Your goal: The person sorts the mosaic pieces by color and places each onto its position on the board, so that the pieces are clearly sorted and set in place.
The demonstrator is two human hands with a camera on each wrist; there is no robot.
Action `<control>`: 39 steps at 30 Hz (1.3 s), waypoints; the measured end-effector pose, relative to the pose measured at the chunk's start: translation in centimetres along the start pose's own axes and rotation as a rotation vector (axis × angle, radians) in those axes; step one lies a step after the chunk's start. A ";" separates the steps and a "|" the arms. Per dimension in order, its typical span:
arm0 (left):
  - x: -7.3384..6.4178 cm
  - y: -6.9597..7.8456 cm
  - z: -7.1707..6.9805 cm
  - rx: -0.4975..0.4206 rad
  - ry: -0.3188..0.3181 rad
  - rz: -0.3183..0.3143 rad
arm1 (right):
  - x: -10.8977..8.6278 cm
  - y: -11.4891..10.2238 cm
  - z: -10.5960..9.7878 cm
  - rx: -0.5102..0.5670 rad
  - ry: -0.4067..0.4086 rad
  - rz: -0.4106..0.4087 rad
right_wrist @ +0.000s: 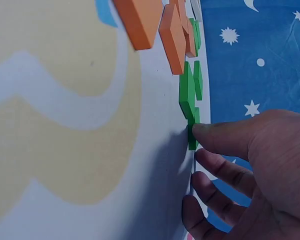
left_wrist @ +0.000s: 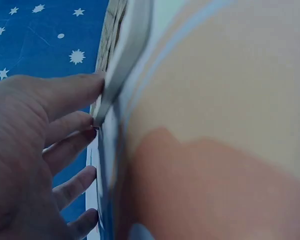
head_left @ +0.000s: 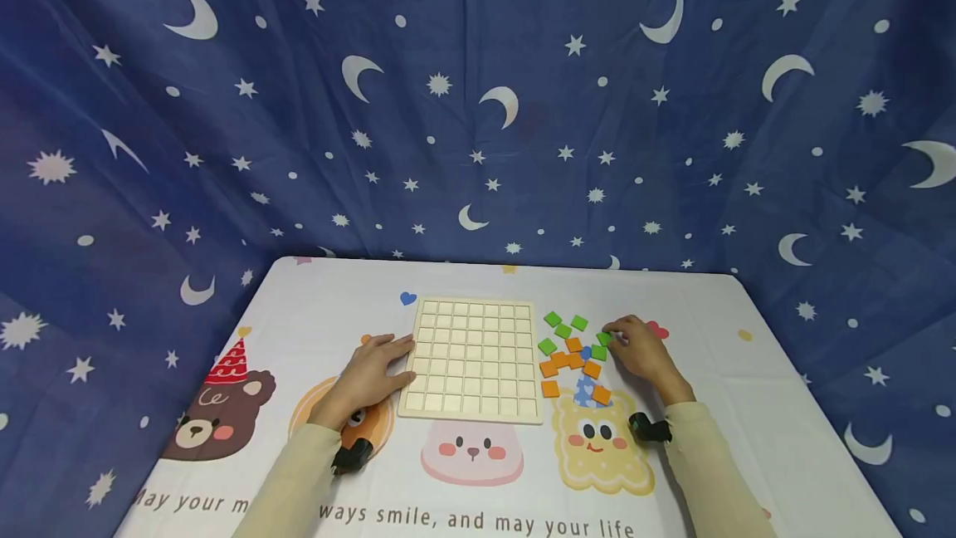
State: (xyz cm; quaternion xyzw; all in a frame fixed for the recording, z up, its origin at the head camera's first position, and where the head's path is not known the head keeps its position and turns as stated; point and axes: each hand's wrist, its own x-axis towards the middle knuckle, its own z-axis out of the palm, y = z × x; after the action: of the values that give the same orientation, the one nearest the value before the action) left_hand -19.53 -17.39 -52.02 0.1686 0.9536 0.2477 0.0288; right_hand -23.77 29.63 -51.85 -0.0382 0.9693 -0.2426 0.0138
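Note:
A pale wooden board (head_left: 478, 419) with a raised grid of square cells lies on the table. My left hand (head_left: 377, 372) rests at its left edge, fingers spread; in the left wrist view the thumb touches the board's side (left_wrist: 125, 55). To the right of the board, my right hand (head_left: 644, 349) pinches a green square tile (head_left: 603, 339) at the edge of a loose group. The thumb (right_wrist: 210, 135) shows against that tile in the right wrist view; whether it is lifted, I cannot tell. Other green tiles (head_left: 563, 330) and orange tiles (head_left: 549, 389) lie flat beside the board.
A white tablecloth (head_left: 702, 314) printed with cartoon figures and lettering covers the table. Behind it hangs a dark blue curtain (head_left: 478, 156) with moons and stars. Dark straps with small devices (head_left: 650, 428) sit at both wrists.

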 end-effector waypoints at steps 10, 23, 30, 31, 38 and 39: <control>-0.4 0.0 0.3 0.016 -0.007 0.035 | 0.0 0.1 -0.1 0.021 0.019 0.029; -0.3 -0.5 0.5 -0.017 -0.012 0.050 | -0.2 0.6 -0.3 0.088 0.081 0.044; -0.7 -0.4 0.6 -0.017 -0.014 0.031 | -0.8 -0.3 -0.9 0.060 0.165 -0.004; -0.8 -0.4 0.6 -0.012 -0.017 0.027 | -0.9 -0.6 -0.9 0.058 0.169 -0.010; -1.0 -0.2 0.5 -0.003 -0.013 0.025 | -0.9 -2.4 -1.1 0.064 0.199 -0.044; -1.0 -0.2 0.5 0.000 -0.013 0.026 | -0.9 -2.7 -1.1 0.077 0.202 -0.045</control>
State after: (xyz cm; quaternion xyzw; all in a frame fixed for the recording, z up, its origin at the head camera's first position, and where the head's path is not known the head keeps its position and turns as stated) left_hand -18.57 -17.68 -52.64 0.1824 0.9511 0.2470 0.0320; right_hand -22.71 27.85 -49.64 -0.0349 0.9546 -0.2824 -0.0879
